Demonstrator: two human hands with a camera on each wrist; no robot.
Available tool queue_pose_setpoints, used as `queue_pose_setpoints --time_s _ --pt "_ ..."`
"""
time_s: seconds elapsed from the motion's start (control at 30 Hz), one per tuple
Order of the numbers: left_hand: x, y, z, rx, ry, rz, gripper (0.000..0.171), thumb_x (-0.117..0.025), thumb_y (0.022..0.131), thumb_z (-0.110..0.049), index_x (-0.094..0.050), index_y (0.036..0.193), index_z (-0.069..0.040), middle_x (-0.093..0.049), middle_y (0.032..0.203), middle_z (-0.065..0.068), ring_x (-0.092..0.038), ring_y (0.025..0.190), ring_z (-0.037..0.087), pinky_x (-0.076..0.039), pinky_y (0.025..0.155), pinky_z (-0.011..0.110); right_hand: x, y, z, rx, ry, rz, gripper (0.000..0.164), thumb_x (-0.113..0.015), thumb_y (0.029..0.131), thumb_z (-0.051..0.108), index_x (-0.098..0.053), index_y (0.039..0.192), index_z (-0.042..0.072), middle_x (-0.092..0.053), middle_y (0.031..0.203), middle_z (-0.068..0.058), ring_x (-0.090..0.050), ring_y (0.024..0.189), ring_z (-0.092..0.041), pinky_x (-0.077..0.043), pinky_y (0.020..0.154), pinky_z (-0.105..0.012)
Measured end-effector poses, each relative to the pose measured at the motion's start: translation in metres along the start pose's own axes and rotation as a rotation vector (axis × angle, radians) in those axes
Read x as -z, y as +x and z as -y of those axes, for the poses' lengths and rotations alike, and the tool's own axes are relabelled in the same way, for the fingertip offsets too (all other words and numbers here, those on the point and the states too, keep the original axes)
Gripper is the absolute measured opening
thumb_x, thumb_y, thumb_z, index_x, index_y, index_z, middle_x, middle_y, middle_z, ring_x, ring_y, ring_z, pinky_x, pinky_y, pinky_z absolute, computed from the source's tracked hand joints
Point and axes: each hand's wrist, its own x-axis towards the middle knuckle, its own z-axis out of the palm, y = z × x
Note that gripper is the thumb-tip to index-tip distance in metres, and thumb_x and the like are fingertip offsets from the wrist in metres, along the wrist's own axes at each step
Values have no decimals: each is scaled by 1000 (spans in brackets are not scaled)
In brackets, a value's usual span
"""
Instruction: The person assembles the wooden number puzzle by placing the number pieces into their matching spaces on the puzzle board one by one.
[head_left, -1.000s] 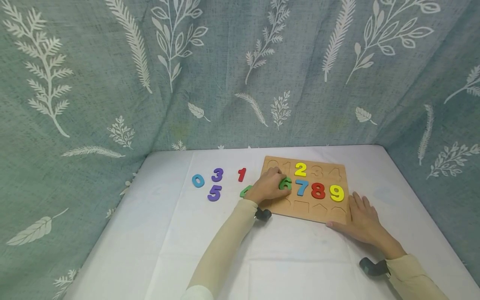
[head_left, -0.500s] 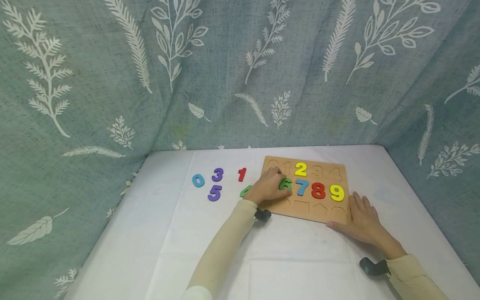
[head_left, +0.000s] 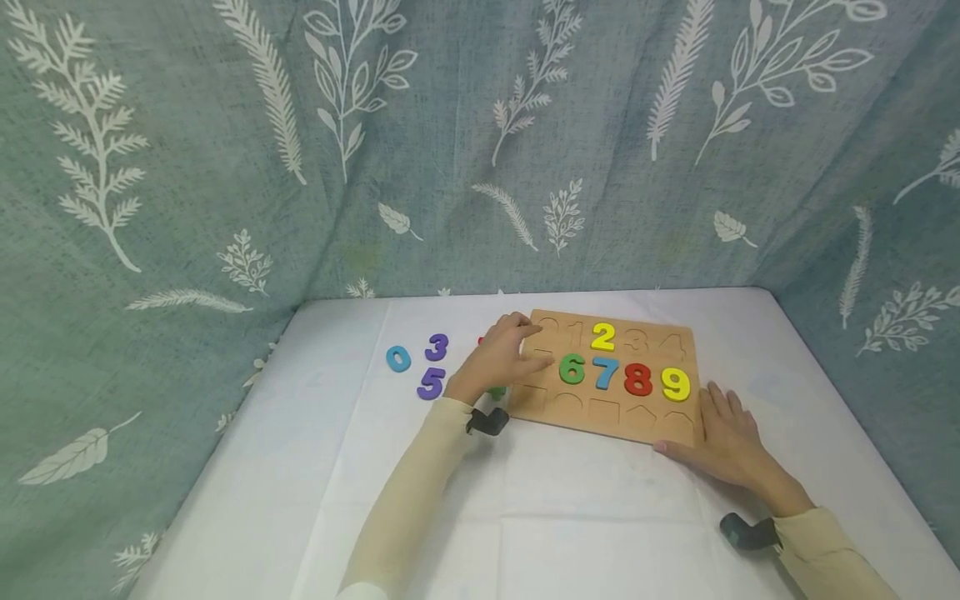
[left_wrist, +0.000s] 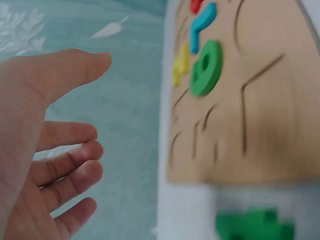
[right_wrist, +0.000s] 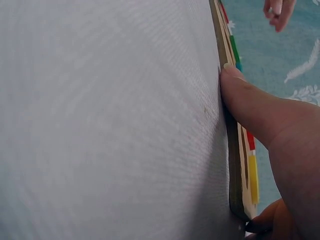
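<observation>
My left hand (head_left: 497, 357) hovers at the left edge of a wooden number puzzle board (head_left: 630, 423), thumb and fingers apart, holding nothing. In the left wrist view its fingers are spread loosely beside the board. The green 6 (head_left: 564, 368) sits in the middle row, followed by a blue 7 (head_left: 604, 374), a red 8 (head_left: 638, 380) and a yellow 9 (head_left: 666, 382). A yellow 2 (head_left: 603, 337) lies in the top row. My right hand (head_left: 726, 440) rests against the board's lower right corner, with the thumb along its front edge in the right wrist view.
Left of the board lie a blue 0 (head_left: 390, 361), a purple 3 (head_left: 438, 347) and a purple 5 (head_left: 431, 385) on the white cloth (head_left: 600, 550). A green piece (left_wrist: 255, 226) and a red piece (head_left: 482, 340) are partly hidden by my left hand. Behind hangs a leaf-patterned curtain (head_left: 450, 250).
My left hand has let go of the green 6 and drawn back left, over the red and green loose pieces. The 6 stays on the board. My right hand has not moved.
</observation>
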Motion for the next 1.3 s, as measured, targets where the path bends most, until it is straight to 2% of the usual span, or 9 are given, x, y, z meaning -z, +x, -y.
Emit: queue_pose_setpoints --time_s 0.2,0.37,0.7,0.83,1.03,1.3 --pt "29 -27 27 36 12 -115 65 -75 93 -46 -63 140 -3 -61 132 12 -57 122 29 -51 105 47 0 1 0 -17 -1 19 131 -74 79 68 -12 156 -19 -9 161 -44 -6 148 -67 -9 117 -80" --pt "52 -48 52 99 -12 -197 64 -76 92 -44 -63 138 -2 -62 131 14 -57 122 32 -51 104 49 2 0 1 -33 12 27 133 -75 78 69 -11 156 -18 -7 162 -43 -4 149 -66 -7 118 -80" --pt "81 -85 103 233 -72 -316 67 -75 92 -46 -61 141 -4 -60 131 16 -55 124 37 -47 105 58 0 0 -1 -39 18 41 133 -75 78 69 -10 157 -18 -6 162 -43 -2 149 -66 -6 118 -79" --pt "85 -95 121 278 -77 -357 67 -75 92 -46 -60 142 -3 -60 132 18 -56 122 38 -47 104 58 0 1 -2 -25 5 30 133 -74 79 70 -11 157 -18 -8 162 -44 -4 149 -66 -8 117 -80" --pt "81 -105 145 343 -67 -390 71 -73 93 -48 -59 143 0 -58 134 20 -56 121 38 -47 101 57 0 1 -3 -12 -9 16 132 -74 79 69 -13 156 -19 -9 161 -44 -7 148 -67 -10 116 -81" --pt "71 -118 166 439 -95 -361 75 -74 93 -47 -54 146 3 -53 137 24 -51 125 40 -47 103 57 2 1 0 -25 -13 23 131 -75 79 68 -13 155 -20 -9 161 -45 -6 148 -67 -9 118 -80"
